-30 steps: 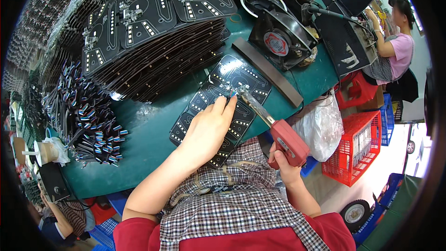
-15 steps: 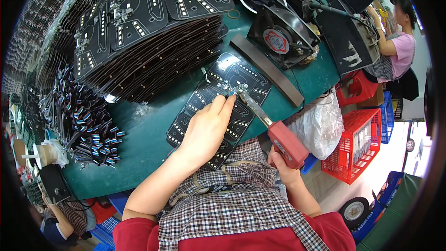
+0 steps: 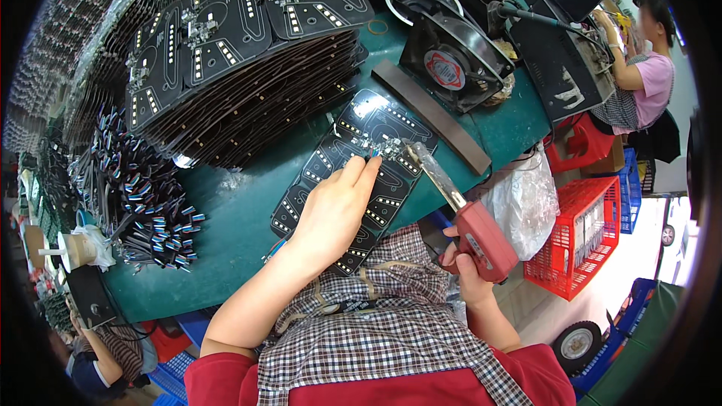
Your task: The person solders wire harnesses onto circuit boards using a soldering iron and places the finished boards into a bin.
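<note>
A black circuit board panel with rows of pale LEDs and metal connectors near its middle lies on the green table, its near end by my apron. Over it, my left hand is closed in a pinch on thin coloured wires at the connectors; the wires' other ends show beside my wrist. My right hand grips a red soldering gun by its handle. The gun's metal tip points toward the connectors, slightly to their right. Fingers partly hide the wire ends.
Stacked circuit boards rise at the back left, with wire bundles beside them. A dark bar and a black fan lie beyond the panel. Red crates stand on the right. Another person works at the far right.
My right hand has drawn the soldering gun to the right and slightly toward me, moving its tip off the connectors. My left hand has stayed nearly still.
</note>
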Available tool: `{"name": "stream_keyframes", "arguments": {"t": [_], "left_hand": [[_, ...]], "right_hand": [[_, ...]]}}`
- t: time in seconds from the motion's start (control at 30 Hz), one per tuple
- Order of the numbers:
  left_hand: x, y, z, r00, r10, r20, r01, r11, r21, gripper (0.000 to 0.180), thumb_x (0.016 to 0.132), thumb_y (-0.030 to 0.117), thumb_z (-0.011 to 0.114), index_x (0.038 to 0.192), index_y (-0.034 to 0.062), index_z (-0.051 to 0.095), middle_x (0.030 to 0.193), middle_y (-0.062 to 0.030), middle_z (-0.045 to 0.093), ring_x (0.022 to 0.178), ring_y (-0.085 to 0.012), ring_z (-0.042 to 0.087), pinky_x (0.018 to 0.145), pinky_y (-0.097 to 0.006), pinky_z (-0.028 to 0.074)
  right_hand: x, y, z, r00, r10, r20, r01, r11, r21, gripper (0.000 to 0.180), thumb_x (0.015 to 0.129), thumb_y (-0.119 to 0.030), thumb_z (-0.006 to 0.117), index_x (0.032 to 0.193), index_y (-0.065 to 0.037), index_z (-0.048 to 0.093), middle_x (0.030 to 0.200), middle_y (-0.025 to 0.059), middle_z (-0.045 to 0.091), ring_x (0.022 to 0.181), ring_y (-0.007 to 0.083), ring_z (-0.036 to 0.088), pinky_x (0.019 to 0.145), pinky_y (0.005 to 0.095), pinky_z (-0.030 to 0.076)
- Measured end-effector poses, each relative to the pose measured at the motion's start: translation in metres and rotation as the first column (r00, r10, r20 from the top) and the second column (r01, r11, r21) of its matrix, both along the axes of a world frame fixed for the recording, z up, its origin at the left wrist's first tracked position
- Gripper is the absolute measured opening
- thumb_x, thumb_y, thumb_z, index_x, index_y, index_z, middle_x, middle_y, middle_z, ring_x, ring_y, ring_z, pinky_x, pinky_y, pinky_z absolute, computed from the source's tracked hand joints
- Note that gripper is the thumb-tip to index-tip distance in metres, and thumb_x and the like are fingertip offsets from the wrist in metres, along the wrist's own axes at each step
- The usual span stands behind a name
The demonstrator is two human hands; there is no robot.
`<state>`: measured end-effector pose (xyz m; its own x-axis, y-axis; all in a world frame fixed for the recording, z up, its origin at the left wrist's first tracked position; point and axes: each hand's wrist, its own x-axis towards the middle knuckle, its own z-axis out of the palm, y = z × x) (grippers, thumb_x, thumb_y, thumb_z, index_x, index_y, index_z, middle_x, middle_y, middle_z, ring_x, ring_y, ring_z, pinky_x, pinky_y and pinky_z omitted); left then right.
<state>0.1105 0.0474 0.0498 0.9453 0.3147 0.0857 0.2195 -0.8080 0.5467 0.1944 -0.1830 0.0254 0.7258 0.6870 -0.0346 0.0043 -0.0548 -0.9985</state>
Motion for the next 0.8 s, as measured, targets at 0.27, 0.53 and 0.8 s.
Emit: {"name": "stream_keyframes", "arguments": {"t": [0.27, 0.53, 0.8], "left_hand": [[-0.024, -0.028, 0.009, 0.992, 0.103, -0.077, -0.077, 0.955, 0.287, 0.069, 0.073, 0.022, 0.068, 0.132, 0.0022, 0.039, 0.124, -0.0201, 0.045, 0.12, -0.0388, 0.04, 0.091, -0.052, 0.04], [-0.074, -0.041, -0.012, 0.986, 0.005, -0.164, 0.089, 0.823, 0.561, 0.062, 0.075, 0.012, 0.054, 0.135, 0.0148, 0.041, 0.137, -0.0298, 0.033, 0.119, -0.0439, 0.042, 0.095, -0.051, 0.039], [-0.083, -0.045, 0.014, 0.96, -0.094, -0.262, 0.201, 0.885, 0.419, 0.069, 0.076, 0.013, 0.061, 0.139, 0.0148, 0.034, 0.141, -0.0307, 0.025, 0.124, -0.0468, 0.036, 0.098, -0.053, 0.035]], "right_hand": [[0.002, -0.015, -0.001, 0.945, -0.098, -0.313, 0.225, 0.888, 0.4, 0.064, 0.084, -0.028, 0.063, 0.132, -0.001, 0.032, 0.11, 0.0155, 0.052, 0.062, 0.0168, 0.053, 0.049, 0.0262, 0.044], [0.019, -0.024, 0.037, 0.968, 0.2, -0.152, -0.026, 0.683, 0.73, 0.097, 0.073, -0.008, 0.073, 0.145, -0.014, 0.009, 0.128, 0.0155, 0.042, 0.053, 0.0149, 0.05, 0.044, 0.0226, 0.042], [-0.001, -0.02, 0.02, 0.987, 0.137, -0.088, -0.083, 0.888, 0.452, 0.079, 0.079, -0.039, 0.069, 0.131, 0.004, 0.027, 0.12, 0.0244, 0.047, 0.051, 0.0149, 0.052, 0.039, 0.0203, 0.038]]}}
